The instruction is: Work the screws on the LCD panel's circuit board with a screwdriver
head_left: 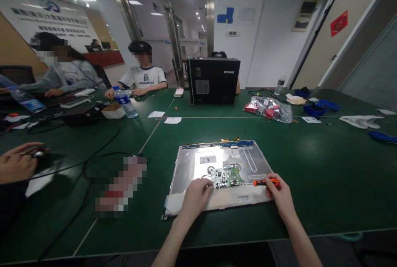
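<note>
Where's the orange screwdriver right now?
Head view, right of centre: the orange screwdriver is in the right hand, above the right part of the metal panel, pointing left toward the circuit board.

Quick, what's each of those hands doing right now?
Left hand: at the circuit board, grip unclear.
Right hand: closed, holding the orange screwdriver.

Left hand [196, 196] at 6 o'clock, back up, fingers [207, 184] bent toward 2, grip unclear; right hand [281, 194] between 4 and 5, pinched closed, aimed at 11; left forearm [171, 240] bare, entering between 6 and 7; right forearm [300, 236] bare, entering at 5.
</note>
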Motion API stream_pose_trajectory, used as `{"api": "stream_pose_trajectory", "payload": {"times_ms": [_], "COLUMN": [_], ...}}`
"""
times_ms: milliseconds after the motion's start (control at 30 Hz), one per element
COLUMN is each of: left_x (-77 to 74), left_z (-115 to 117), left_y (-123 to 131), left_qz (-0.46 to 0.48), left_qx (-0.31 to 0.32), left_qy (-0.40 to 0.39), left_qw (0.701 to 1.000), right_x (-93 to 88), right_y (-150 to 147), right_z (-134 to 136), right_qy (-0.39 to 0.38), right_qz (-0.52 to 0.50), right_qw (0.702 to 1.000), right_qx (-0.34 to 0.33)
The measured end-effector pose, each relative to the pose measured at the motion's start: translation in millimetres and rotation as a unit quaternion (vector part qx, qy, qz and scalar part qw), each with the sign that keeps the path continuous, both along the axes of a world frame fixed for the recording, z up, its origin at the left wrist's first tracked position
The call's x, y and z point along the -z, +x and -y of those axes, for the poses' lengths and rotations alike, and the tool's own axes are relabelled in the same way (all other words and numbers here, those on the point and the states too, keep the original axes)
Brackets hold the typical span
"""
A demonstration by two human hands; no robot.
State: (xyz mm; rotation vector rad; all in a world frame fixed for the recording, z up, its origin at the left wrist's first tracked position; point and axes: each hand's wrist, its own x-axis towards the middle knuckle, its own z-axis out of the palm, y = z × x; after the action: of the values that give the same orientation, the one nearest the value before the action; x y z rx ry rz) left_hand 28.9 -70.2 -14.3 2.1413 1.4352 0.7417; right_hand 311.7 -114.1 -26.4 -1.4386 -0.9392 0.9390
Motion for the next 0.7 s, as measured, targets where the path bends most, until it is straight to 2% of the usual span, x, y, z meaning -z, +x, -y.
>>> {"api": "stream_pose_trajectory", "payload": {"times_ms": [167,500,700], "left_x": [6.6,8.5,12.8], "left_z": [2.5,3.4,4.0], "left_y": [4.4,6.1,5.9], "left_qz": [-0.011,0.01,0.016], "left_qx": [-0.008,-0.02,-0.021], "left_qy": [0.008,0.006,0.015], "left_qw": [1.0,1.0,1.0], "right_x": [8.9,19.9,17.8], "right_y": [2.1,3.3,2.7], "right_z": [0.5,-1.6,-0.7], "right_qy": [0.007,0.007,0.005], "right_qz": [0.018,0.058,0.071], "right_qw": [1.0,0.998,0.997], "right_qx": [-0.005,0.0,0.0]}}
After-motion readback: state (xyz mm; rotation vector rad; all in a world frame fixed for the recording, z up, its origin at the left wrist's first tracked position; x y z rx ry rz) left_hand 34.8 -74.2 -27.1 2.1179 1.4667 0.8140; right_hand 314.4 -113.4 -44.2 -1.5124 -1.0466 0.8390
